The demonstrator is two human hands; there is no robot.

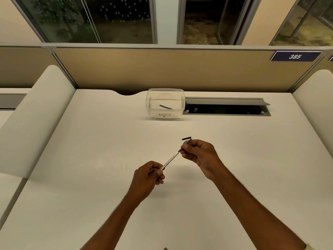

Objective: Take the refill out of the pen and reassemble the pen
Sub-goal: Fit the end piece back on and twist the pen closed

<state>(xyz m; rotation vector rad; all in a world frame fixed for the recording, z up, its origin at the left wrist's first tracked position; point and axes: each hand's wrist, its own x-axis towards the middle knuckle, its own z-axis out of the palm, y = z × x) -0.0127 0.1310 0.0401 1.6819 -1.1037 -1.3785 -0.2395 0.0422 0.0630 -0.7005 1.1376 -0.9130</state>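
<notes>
- white pen barrel (170,158) pinched at its near end by your left hand (147,177), above the desk (90,177).
- your right hand (198,156) grips the blue refill (185,145), seemingly partly drawn out.
- black cap (186,138) lies just beyond the barrel; reassembly remains.

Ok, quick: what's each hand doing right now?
Left hand: closed, grip on the white pen barrel.
Right hand: closed, pinching the blue refill at the barrel's far end.
</notes>
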